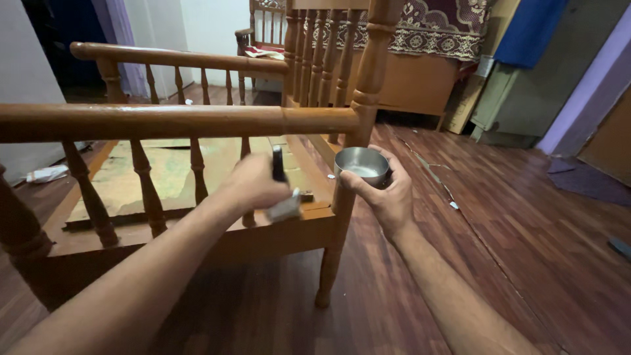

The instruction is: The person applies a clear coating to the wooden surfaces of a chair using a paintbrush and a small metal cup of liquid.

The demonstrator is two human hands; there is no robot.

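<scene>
This is a room in a home. It has a dark wood floor [526, 217], a wooden bed frame [197, 121], and a patterned cloth [437, 26] over furniture.

Steel bowl [361, 165] and paintbrush [281, 190] beside wooden bench [177, 120]

- patterned maroon cloth [442, 25] draped over the wooden bed [411, 82] at the back of my room
- blue fabric [528, 29] hanging top right
- white crumpled scrap [46, 174] on the dark plank floor [526, 217] far left
- purple mat [588, 181] lying by the right wall
</scene>
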